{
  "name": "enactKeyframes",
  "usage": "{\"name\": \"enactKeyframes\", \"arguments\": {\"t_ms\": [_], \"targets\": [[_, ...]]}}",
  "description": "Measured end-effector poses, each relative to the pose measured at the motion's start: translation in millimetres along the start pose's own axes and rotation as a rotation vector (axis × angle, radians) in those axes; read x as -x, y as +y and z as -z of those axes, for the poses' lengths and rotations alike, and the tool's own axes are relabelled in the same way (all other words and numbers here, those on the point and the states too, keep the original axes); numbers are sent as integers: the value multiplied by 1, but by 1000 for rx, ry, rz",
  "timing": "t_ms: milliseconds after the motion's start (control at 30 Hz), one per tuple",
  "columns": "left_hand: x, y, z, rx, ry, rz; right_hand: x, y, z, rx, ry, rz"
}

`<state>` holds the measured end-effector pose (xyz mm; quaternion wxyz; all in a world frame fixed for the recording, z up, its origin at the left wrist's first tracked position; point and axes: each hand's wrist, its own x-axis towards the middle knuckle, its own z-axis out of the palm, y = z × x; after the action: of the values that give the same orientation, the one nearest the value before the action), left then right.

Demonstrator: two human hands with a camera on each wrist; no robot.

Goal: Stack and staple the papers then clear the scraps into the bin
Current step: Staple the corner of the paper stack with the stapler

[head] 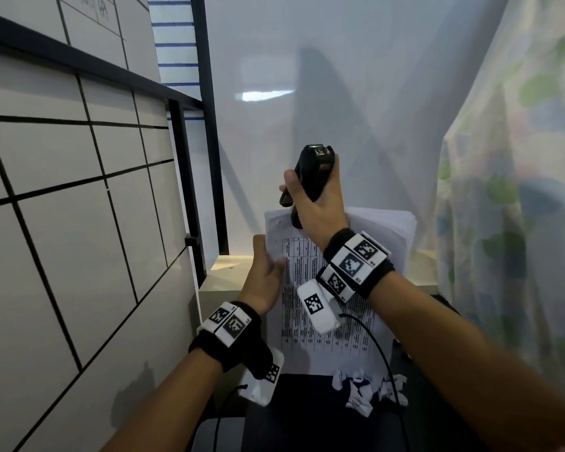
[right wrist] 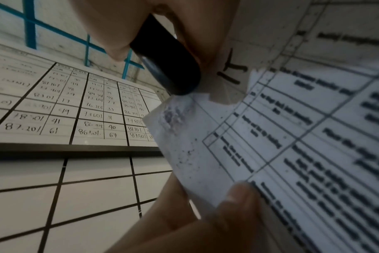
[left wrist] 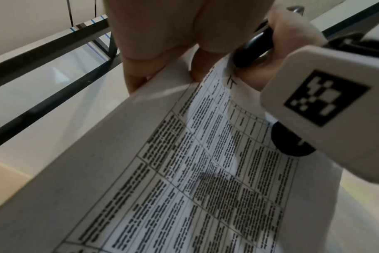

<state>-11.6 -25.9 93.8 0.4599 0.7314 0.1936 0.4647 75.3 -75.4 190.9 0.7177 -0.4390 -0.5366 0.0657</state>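
Observation:
A stack of printed papers [head: 310,318] with a table of text is held upright in front of me. My left hand [head: 265,272] pinches its left edge, thumb on the front [right wrist: 240,193]. My right hand [head: 320,203] grips a black stapler [head: 313,171] at the stack's top left corner, its nose [right wrist: 171,75] against the paper [right wrist: 292,137] there. The wrist views show the stapler [left wrist: 253,46] close to the torn top corner. Crumpled white paper scraps [head: 369,389] lie on a dark surface below the stack.
A whiteboard [head: 62,207] with a black grid fills the left side, framed by a black metal rack [head: 209,125]. A floral curtain [head: 509,223] hangs on the right. A pale wooden table edge [head: 229,265] sits behind the papers. A black cable [head: 382,353] trails from my right wrist.

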Motion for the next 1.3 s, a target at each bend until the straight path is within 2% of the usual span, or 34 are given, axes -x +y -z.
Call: {"name": "enactKeyframes", "arguments": {"t_ms": [100,233,333,500,633,900,1067,1300], "targets": [[-2,-2,0,-7,19,0,-3,-2,-1,57,-32,21],[-5,-1,-1,21,49,26,-8,-1,12,165,49,116],[-4,-2,-2,16,32,3,-7,2,22,246,80,127],[-5,-3,-5,-27,31,-8,-8,4,20,323,18,124],[-5,0,-6,-45,0,37,-5,4,2,293,-23,96],[-4,-4,-1,-77,-57,-54,-7,-1,-17,161,63,-19],[-4,-1,1,-118,-154,-125,-4,-7,-21,138,60,-47],[-6,-6,3,-158,-205,-104,-3,-11,-19,139,71,-66]]}}
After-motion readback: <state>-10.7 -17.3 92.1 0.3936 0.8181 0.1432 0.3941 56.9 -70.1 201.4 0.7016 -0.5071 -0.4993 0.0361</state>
